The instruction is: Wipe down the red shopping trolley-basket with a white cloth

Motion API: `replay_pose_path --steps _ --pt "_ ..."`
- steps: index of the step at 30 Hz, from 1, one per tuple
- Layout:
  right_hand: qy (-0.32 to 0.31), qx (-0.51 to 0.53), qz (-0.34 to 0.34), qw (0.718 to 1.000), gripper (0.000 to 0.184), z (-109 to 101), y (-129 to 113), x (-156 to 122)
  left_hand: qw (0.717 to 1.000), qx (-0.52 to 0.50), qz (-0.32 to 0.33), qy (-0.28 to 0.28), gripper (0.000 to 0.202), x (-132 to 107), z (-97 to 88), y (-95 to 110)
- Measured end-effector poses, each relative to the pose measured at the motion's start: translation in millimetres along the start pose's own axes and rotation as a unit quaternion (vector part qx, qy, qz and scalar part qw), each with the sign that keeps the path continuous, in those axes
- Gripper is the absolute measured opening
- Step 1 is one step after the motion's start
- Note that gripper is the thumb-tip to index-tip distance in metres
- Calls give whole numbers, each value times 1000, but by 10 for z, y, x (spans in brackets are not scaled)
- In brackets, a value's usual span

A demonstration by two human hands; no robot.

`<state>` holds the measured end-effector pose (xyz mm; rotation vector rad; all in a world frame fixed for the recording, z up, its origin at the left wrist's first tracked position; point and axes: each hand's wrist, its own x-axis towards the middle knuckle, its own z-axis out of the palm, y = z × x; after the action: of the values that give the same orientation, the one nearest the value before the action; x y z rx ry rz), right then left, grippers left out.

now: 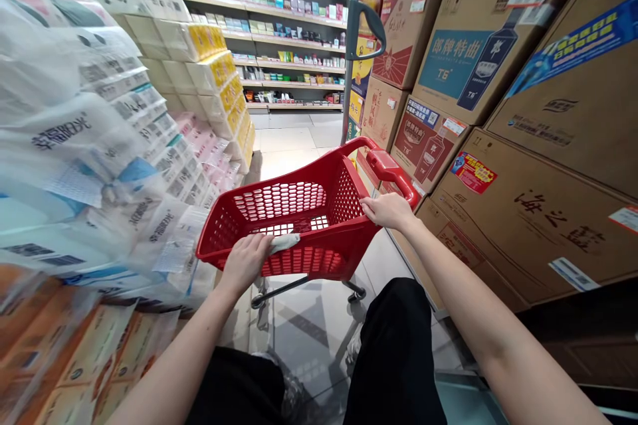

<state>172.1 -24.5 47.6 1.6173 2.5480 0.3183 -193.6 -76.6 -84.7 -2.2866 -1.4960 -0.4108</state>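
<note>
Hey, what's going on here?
A person is in a shop, with their left hand and right hand on the rim of a red plastic wheeled shopping basket. Something small and whitish sits by the left hand. Packs of toilet paper are stacked on one side, and cardboard cartons on the other.

Left hand [244,262] over near rim of red plastic shopping trolley [343,196], white cloth [284,244] under fingers. Right hand [389,211] on side rim, just below red handle [393,172]. Wrapped tissue packs [84,146] stacked left; cardboard liquor cartons [478,60] right; goods shelves [294,40] ahead.
</note>
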Motion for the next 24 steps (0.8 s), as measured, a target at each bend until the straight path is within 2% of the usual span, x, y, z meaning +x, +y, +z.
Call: replay_pose_path --steps 3,8,14,19,21,24 --pt "-4 -5 -5 1000 50 -5 6 6 1000 18 -15 -11 23 -24 -10 -23" --pt "2 -14 -15 1000 48 34 64 13 999 26 -11 -38 20 56 -98 175" --pt "31 0 63 998 52 161 3 19 998 38 -28 -31 19 117 -124 344" --pt "123 -7 139 983 53 283 -296 29 998 42 -43 -24 17 148 -108 427" --pt "139 -2 121 983 52 331 -478 34 998 43 -43 -23 17 151 -118 466" --pt "117 28 35 992 50 394 -773 63 998 47 -39 -20 18 150 -137 529"
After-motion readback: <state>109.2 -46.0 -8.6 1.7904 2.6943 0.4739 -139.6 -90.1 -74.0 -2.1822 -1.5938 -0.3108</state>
